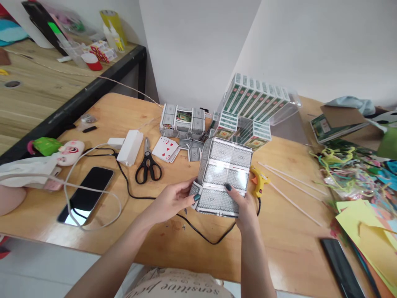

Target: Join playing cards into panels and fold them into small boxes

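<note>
Held object: card box (222, 182), built from patterned playing-card backs, raised just above the table (130, 231) at centre, top face tilted toward the camera, likely for inspection.
Left hand (172, 201): fingers closed on the box's near-left lower corner, steadying a loose flap there.
Right hand (245, 207): grips the near-right edge, thumb pressed on the top face; this supports the weight.
Glue gun (259, 182): lies just right of the box, cord trailing near, within reach.
Scissors (148, 165): left of the box, beside loose cards (166, 149).
Card packs (251, 111): stacked far, behind the box.
Phone (87, 194): near left, screen up.
</note>
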Demonstrator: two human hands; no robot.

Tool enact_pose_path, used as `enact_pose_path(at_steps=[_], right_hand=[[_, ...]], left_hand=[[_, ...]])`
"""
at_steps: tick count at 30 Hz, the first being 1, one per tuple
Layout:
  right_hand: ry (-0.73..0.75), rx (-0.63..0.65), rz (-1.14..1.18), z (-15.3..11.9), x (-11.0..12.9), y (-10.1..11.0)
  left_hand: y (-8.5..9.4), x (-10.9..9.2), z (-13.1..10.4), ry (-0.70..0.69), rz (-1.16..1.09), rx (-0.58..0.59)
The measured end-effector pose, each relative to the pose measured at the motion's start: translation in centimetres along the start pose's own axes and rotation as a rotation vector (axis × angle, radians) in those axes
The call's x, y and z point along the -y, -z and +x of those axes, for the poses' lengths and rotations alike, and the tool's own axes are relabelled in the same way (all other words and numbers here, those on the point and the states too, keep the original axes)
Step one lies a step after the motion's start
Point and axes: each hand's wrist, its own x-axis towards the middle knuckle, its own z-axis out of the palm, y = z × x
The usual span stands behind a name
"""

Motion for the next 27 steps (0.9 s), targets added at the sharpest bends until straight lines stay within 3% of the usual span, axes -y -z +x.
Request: enact_pose_path(at_steps=[11,27], right_hand=[[-0.016,0.001,-0.025,0.35,-0.28,0.40],[-0.028,0.018,-0.069,0.28,-0.23,0.42]], left_hand=[[-0.51,-0.32,0.05,0.020,0.019,-0.037],[-0.20,-0.98,-0.45,0.044,0.300,0.017]])
